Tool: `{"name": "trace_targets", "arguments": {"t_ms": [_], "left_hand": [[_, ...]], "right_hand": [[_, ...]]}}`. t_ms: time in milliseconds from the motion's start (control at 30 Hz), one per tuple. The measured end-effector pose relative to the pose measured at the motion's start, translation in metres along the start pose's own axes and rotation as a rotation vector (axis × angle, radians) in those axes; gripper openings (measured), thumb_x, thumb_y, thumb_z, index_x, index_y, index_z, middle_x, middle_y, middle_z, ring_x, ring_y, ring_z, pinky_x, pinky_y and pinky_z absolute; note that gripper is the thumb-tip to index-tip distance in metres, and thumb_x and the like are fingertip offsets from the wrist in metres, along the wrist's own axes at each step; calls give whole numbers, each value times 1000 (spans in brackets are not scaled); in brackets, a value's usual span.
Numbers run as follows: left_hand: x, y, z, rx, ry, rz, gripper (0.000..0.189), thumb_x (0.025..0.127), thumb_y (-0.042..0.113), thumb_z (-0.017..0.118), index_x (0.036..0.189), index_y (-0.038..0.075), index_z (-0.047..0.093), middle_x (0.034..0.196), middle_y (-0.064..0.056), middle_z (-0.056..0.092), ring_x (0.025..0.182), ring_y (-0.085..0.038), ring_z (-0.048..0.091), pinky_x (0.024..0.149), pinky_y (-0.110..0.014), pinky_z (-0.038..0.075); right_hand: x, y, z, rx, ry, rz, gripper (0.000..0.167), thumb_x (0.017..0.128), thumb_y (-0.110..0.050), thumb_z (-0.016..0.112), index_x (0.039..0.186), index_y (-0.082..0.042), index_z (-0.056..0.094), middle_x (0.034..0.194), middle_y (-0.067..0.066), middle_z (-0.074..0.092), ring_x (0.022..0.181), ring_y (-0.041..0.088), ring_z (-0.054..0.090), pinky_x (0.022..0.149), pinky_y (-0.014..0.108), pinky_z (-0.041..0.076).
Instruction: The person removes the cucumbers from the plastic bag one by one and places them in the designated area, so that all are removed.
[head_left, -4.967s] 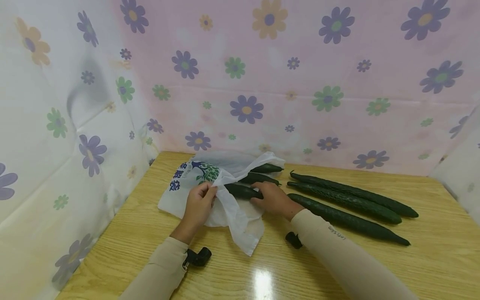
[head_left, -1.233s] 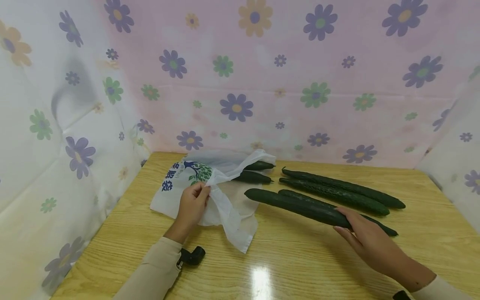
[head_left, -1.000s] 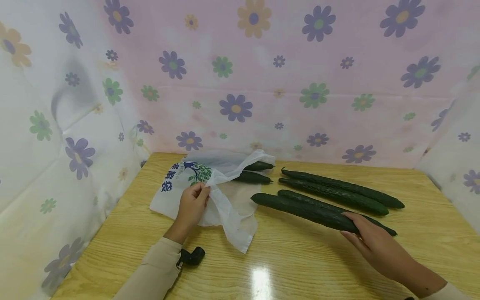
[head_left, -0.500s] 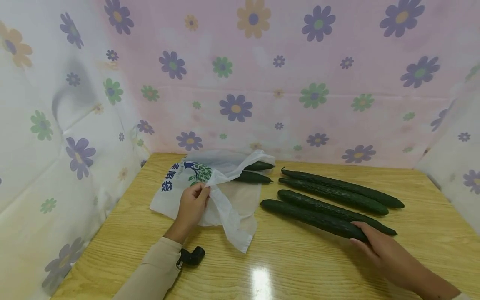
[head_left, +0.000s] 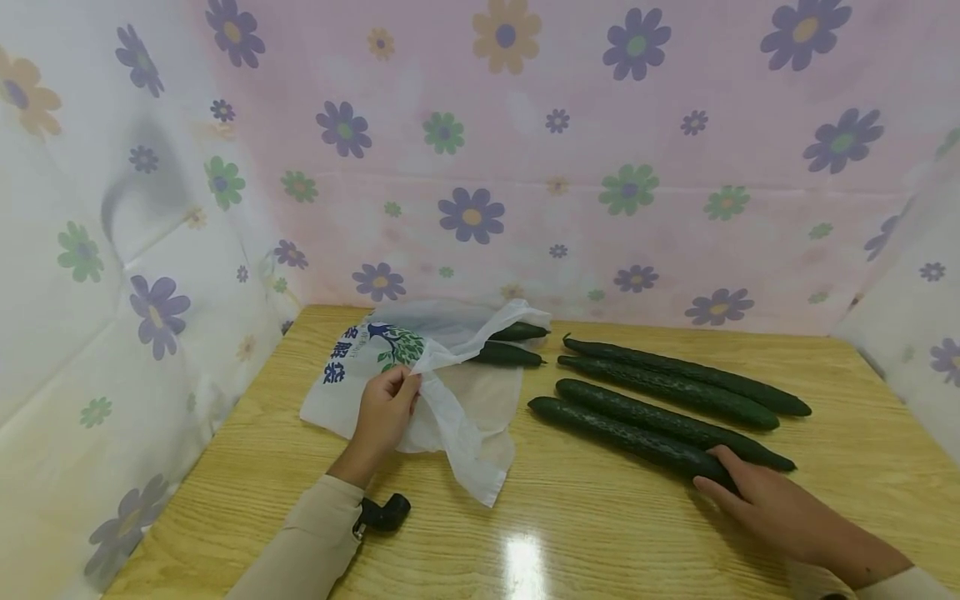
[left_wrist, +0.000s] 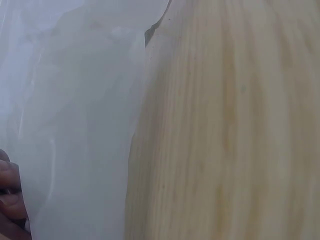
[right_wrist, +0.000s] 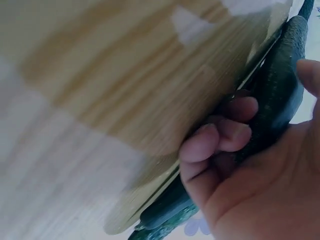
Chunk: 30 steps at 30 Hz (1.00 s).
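Cucumber [head_left: 622, 435] slanting right of bag [head_left: 453, 421]; right hand [head_left: 776, 507] gripping end; left hand [head_left: 385, 408] pinching bag; gentle lowering probably serving best.

Wooden table [head_left: 465, 542] before flowered cloth [head_left: 517, 158]
Pink across the top, the cloth turns whiter at both side edges; a bright reflection [head_left: 523, 560] gleams at bottom centre.
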<state>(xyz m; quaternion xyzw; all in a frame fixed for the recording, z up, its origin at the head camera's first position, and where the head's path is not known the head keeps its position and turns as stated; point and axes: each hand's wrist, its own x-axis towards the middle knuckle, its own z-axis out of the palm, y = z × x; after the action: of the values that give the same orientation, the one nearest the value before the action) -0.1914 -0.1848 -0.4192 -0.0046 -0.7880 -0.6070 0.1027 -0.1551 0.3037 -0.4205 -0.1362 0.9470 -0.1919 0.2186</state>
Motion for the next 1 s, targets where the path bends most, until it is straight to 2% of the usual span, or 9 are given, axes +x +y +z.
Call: {"name": "trace_targets", "arguments": {"t_ms": [133, 500, 800, 1000], "left_hand": [[-1, -1, 0, -3, 4, 25, 28, 103, 15, 52, 80, 0, 57, 66, -4, 48, 58, -13, 45, 53, -22, 38], [-1, -2, 1, 4, 10, 39, 28, 103, 15, 53, 80, 1, 57, 65, -3, 48, 58, -12, 45, 53, -22, 38], [-1, -1, 2, 7, 9, 52, 29, 103, 16, 53, 78, 2, 55, 65, -3, 47, 58, -12, 44, 52, -22, 38], [-1, -1, 2, 14, 13, 43, 28, 103, 16, 52, 79, 2, 56, 66, -3, 48, 59, -13, 45, 53, -22, 38]], "right_hand": [[3, -3, 1, -22, 13, 0, 75, 105, -50, 41, 143, 14, 34, 118, 21, 67, 93, 27, 70, 81, 54, 54], [4, 7, -5, -133, 99, -17, 67, 106, -48, 39, 135, 12, 41, 120, 30, 63, 95, 35, 69, 75, 53, 54], [7, 15, -11, -139, 105, -17, 70, 107, -48, 36, 137, 15, 37, 125, 38, 57, 103, 45, 65, 78, 57, 53], [9, 13, -11, -178, 175, -19, 67, 107, -47, 38, 135, 14, 38, 126, 41, 54, 104, 49, 64, 76, 57, 52]]}}
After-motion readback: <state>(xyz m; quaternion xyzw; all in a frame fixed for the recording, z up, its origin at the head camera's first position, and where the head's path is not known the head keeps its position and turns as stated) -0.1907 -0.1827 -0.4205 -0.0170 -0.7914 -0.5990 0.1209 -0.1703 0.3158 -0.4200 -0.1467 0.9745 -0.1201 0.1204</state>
